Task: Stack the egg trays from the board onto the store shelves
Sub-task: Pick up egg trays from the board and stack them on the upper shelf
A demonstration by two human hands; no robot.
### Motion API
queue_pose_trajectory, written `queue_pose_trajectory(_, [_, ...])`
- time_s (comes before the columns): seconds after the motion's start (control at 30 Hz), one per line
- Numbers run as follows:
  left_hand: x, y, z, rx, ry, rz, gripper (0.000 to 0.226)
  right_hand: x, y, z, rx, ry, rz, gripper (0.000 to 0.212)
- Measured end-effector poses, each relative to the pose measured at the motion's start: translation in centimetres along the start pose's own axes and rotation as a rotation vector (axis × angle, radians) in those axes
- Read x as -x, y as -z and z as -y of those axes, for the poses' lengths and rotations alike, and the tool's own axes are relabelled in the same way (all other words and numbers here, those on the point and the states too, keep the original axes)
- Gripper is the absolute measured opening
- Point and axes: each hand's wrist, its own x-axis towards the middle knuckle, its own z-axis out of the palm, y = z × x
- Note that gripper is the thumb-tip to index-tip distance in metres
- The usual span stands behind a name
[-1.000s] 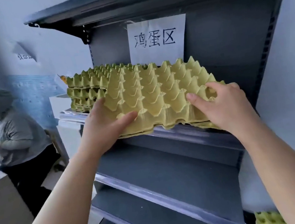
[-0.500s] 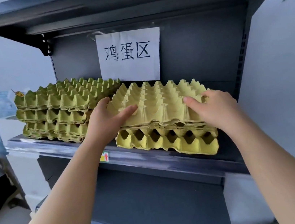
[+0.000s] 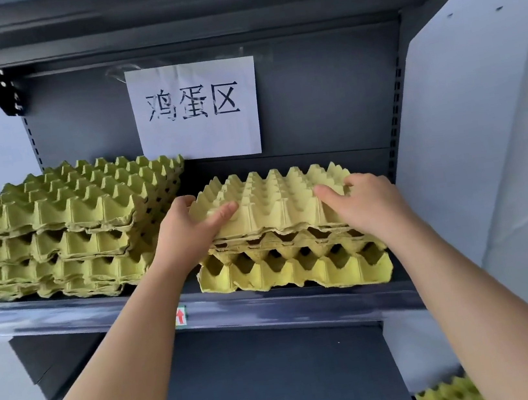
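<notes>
Well to the left of both hands, a tall stack of yellow-green egg trays (image 3: 66, 227) sits on the dark shelf (image 3: 272, 314). Just right of it, the left hand (image 3: 189, 230) grips the left edge of the top egg tray (image 3: 273, 202), thumb laid across the cups and fingers curled round the rim. Below that wrist, a small red-arrow sticker (image 3: 180, 316) marks the shelf lip. Above the hands hangs a paper sign (image 3: 196, 111). Between them the top egg tray lies on a shorter pile (image 3: 296, 270), seemingly two or three trays, though the layers are hard to count. The right hand (image 3: 368, 205) clasps the tray's right edge, thumb on top. Low beside the right forearm, another tray (image 3: 449, 394) peeks in.
</notes>
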Motion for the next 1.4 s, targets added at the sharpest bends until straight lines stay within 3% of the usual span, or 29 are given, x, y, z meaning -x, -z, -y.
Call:
queue_pose_trajectory(0.17, [-0.6,0.4,0.1,-0.090,-0.044,0.028,0.097,0.6,0.4,0.5,0.073,0.007,-0.027,0.081])
queue_pose_trajectory(0.27, [-0.4,0.8,-0.1,-0.273,-0.163,-0.043,0.093,1.6,0.8,0.6,0.088,0.013,-0.096,0.077])
queue_pose_trajectory(0.4, [1.0,0.9,-0.9,-0.364,-0.439,-0.174,0.061,4.1,1.8,0.9,0.108,0.103,-0.197,0.059])
queue_pose_trajectory(0.5, [3.5,0.0,-2.0,-0.319,-0.608,-0.157,0.046,6.8,2.5,0.3,0.118,0.116,-0.226,0.052])
queue_pose_trajectory(0.67, [9.1,-3.7,-2.4,-0.200,-0.767,0.035,0.039,12.5,2.9,-3.1,0.132,0.051,-0.227,0.046])
queue_pose_trajectory(0.9, [17.2,-11.9,-1.8,-0.197,-0.818,0.364,0.041,20.1,2.7,-12.5,0.227,-0.141,-0.108,0.048])
queue_pose_trajectory(1.17, [26.9,-24.1,-3.7,-0.214,-0.830,0.643,0.044,26.5,4.1,-26.8,0.259,-0.379,-0.006,0.045])
queue_pose_trajectory(1.4, [33.9,-37.0,-6.2,-0.247,-0.747,0.771,0.041,28.3,6.4,-40.9,0.241,-0.504,0.090,0.046])
